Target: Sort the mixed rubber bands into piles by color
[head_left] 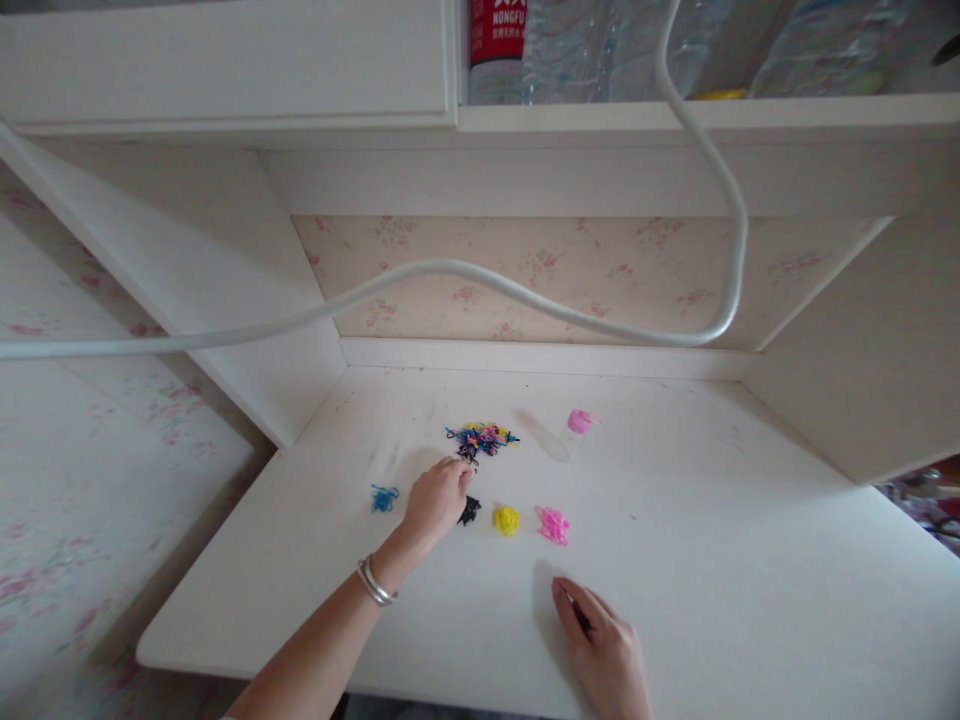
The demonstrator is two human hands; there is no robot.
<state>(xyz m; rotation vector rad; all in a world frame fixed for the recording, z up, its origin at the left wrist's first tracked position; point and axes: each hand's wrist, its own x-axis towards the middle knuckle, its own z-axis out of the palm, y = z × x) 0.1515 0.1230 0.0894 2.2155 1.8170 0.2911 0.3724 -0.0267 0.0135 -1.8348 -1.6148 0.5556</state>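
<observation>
Small loops like rubber bands lie in piles on the white desk. My left hand, fingers pinched, is between the mixed-colour pile and the black pile, which it partly covers. A dark bit shows by its fingertips, but what it holds is unclear. Left of that hand lies a small blue pile; to the right are a yellow pile and a pink pile. My right hand is curled low near the desk's front, thumb and forefinger pressed together; anything inside is hidden.
A clear container with a pink top stands behind the pink pile. A white cable hangs across the view in front of the flowered back wall. Above, a shelf holds plastic bottles. White side panels flank the desk.
</observation>
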